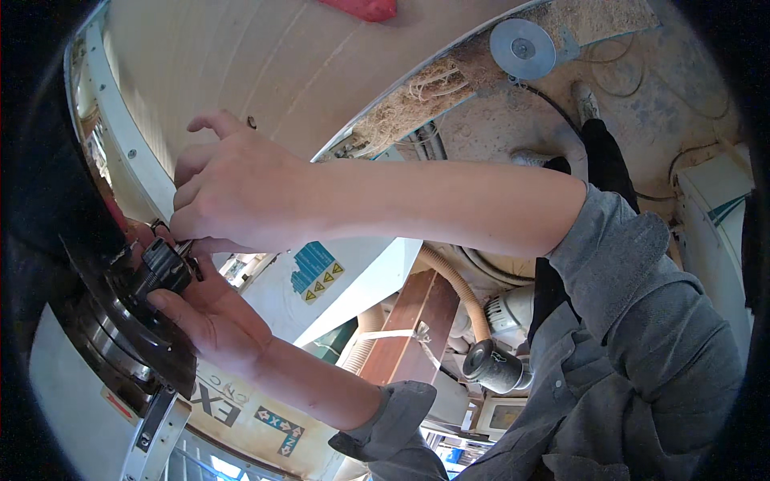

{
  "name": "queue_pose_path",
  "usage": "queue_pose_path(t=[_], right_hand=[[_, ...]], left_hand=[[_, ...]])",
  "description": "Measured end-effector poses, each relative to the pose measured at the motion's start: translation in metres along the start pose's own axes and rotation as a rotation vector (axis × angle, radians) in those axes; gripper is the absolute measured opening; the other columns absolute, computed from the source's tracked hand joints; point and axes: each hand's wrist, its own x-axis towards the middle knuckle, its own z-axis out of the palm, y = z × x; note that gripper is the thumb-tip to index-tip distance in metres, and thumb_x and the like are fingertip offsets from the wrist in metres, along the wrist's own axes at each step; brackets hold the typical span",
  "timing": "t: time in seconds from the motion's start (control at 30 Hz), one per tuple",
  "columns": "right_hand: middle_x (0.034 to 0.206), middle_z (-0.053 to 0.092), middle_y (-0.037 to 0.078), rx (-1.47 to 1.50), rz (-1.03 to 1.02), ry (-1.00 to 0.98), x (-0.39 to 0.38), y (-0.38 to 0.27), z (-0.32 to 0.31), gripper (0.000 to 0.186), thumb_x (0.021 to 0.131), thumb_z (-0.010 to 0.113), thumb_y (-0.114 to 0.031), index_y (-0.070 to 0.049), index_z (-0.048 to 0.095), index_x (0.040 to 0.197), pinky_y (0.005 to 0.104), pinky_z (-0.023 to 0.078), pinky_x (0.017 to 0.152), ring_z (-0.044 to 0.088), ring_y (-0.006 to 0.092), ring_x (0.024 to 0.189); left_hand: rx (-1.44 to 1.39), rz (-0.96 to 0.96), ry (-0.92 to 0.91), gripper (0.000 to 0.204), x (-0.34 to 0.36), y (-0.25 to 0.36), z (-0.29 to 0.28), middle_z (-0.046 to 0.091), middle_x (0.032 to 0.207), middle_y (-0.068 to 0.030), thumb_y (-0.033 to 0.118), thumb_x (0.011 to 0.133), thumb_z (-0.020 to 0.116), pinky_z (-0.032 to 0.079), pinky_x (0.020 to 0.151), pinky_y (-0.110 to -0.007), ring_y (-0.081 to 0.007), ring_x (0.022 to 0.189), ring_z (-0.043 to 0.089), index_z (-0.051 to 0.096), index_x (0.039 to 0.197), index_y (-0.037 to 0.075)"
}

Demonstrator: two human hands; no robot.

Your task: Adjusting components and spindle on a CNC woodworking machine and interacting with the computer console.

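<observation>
A: Where's the part?
B: Black ridged part (164,268), 9 o'clock, right by a dark round plate (164,353). Left hand (220,313) has thumb and fingers closed around it.
A: Right hand?
B: Right hand (233,188) comes across above, fingertips at the part's upper end. Can't tell if they pinch it.
A: Surface?
B: Pale tabletop (265,72), 11 o'clock, faint streaks. Red object (369,8) cut off at 12. Edge strip heaped with wood shavings (409,108) toward 1, silver disc (523,48) at its end.
A: Room?
B: Dusty floor (481,136) and shoes (588,102) around 2; pale cabinet (707,204) at 3. Tan ribbed hose (457,289) at 4, brown wooden box (409,321) near 6, white stickered panel (365,268) just off centre toward 7.
</observation>
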Motion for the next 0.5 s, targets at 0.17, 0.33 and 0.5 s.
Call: queue_pose_path(t=[0.17, 0.33, 0.5], right_hand=[[0.078, 0.067, -0.006, 0.002, -0.065, 0.003, 0.0055, 0.0010, 0.0035, 0.012, 0.076, 0.073, -0.026, -0.017, 0.068, 0.083, 0.0562, 0.033, 0.103, 0.062, 0.0170, 0.098], [0.079, 0.068, -0.005, -0.027, -0.050, -0.024, 0.0072, -0.0025, 0.0007, 0.014, 0.076, 0.073, -0.028, -0.016, 0.066, 0.079, 0.0533, 0.034, 0.103, 0.062, 0.0174, 0.100], [0.083, 0.069, -0.005, -0.076, -0.026, -0.031, 0.0069, -0.0050, -0.0011, 0.014, 0.076, 0.073, -0.029, -0.017, 0.068, 0.082, 0.0510, 0.034, 0.103, 0.061, 0.0182, 0.102]], left_hand=[[-0.004, 0.011, 0.019, 0.047, 0.0007, -0.0023, -0.0027, 0.046, 0.142, -0.0163, 0.036, 0.101, 0.052, 0.036, 0.114, -0.044, -0.0253, 0.131, 0.046, 0.045, 0.135, 0.004], [0.010, 0.016, 0.017, 0.048, 0.0010, -0.0010, -0.0020, 0.048, 0.141, -0.0165, 0.035, 0.100, 0.053, 0.037, 0.114, -0.043, -0.0251, 0.132, 0.045, 0.045, 0.135, 0.005], [0.018, 0.013, 0.019, 0.048, 0.0001, 0.0007, 0.0018, 0.048, 0.141, -0.0162, 0.036, 0.100, 0.053, 0.036, 0.114, -0.043, -0.0249, 0.132, 0.045, 0.045, 0.135, 0.005]])
